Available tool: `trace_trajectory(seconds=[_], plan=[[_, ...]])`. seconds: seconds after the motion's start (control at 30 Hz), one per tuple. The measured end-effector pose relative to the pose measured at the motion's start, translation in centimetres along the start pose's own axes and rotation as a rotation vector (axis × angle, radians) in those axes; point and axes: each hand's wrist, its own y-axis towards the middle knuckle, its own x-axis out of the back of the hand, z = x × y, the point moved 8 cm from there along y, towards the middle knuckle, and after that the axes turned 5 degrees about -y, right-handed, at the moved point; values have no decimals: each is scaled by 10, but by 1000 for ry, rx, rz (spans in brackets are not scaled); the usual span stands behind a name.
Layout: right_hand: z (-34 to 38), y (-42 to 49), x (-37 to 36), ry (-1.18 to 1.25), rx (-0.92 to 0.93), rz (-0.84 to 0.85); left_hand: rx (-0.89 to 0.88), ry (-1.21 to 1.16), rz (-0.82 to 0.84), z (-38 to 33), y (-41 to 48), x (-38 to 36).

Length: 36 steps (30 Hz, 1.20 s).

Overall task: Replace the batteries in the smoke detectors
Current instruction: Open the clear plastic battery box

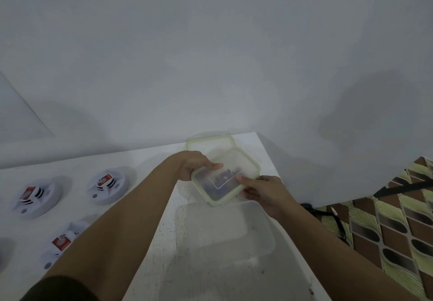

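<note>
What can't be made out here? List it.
Head view only.
1. Contents of the green-rimmed container, held by left hand and right hand: dark bits, blurred behind its cloudy plastic.
2. Nearest smoke detector: partly behind the left forearm.
3. Grey shape at left edge: cut off.

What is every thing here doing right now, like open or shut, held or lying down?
Small clear box: held tilted in both hands, something dark inside.
Left hand: grips the box's left edge.
Right hand: grips its right edge.
Green-rimmed lid: lying on the table behind the box.
Big clear tub: no lid on, looks empty.
Three smoke detectors: lying on the table, a red-labelled battery showing on each.
</note>
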Motion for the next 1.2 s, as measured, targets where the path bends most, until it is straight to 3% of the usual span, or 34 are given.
trace_trajectory(seconds=[0.33,0.5,0.77,0.9,1.2], plan=[[0,0,-4,-13,-27,-6,11,-68,13,7,1,0],[0,2,-3,-46,-32,-4,-159,-44,-211,-6,-4,17],[1,-2,-5,-53,-5,-23,-585,329,-623,-13,-46,15],[-1,-4,-5,7,-25,-40,-606,371,-643,-5,-57,9],[11,-12,-1,-111,85,-136,-614,332,-714,35,-83,-13]])
